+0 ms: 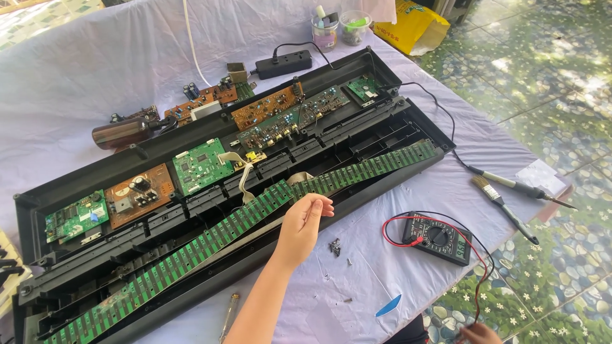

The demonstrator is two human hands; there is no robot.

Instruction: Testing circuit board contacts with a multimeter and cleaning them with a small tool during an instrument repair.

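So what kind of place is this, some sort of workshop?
Probably a makeshift outdoor electronics repair spot: an opened keyboard case full of circuit boards on a cloth-covered table, with a multimeter and soldering iron nearby.

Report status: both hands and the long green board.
Left hand resting fingers on long green key contact board, open. Right hand at frame bottom edge by multimeter leads, grip unclear. Loose screws beside keyboard case.

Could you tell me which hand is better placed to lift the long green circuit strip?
Left, probably: the left hand touches the long green circuit strip; the right hand sits apart by red wires.
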